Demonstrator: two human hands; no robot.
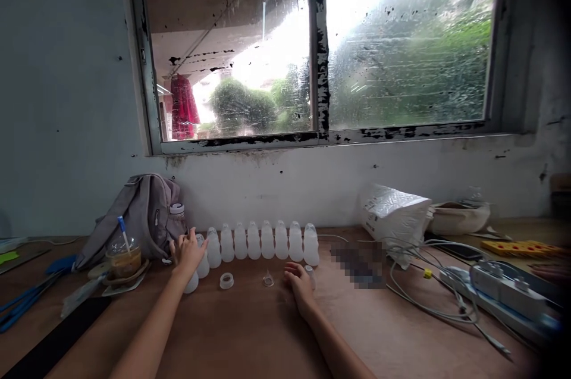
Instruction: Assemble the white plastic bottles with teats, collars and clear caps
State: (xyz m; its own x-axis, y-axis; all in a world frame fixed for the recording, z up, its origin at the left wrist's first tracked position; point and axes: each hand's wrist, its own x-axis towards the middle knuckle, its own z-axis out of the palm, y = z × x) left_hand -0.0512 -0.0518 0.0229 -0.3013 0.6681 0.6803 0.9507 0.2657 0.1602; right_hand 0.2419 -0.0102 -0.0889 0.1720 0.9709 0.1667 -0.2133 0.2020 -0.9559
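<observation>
Several frosted white baby bottles (267, 240) with clear domed caps stand in a curved row on the brown table. At the row's left end, my left hand (186, 254) reaches over with its fingers apart. It partly hides the nearest bottle (191, 284); whether it touches that bottle, I cannot tell. My right hand (298, 284) is low over the table, fingers loosely spread, beside a small clear cap-like piece (310, 273) partly behind it. Between the hands lie a translucent white ring (226, 281) and a smaller clear piece resembling a nipple (267, 279).
Left are a grey backpack (143, 212), an iced drink cup (124, 257), blue scissors (27, 298) and a black strip (66, 331). Right are a white bag (392, 212), tangled cables (423, 301), a power strip (499, 293) and a yellow block (517, 248). A window is behind.
</observation>
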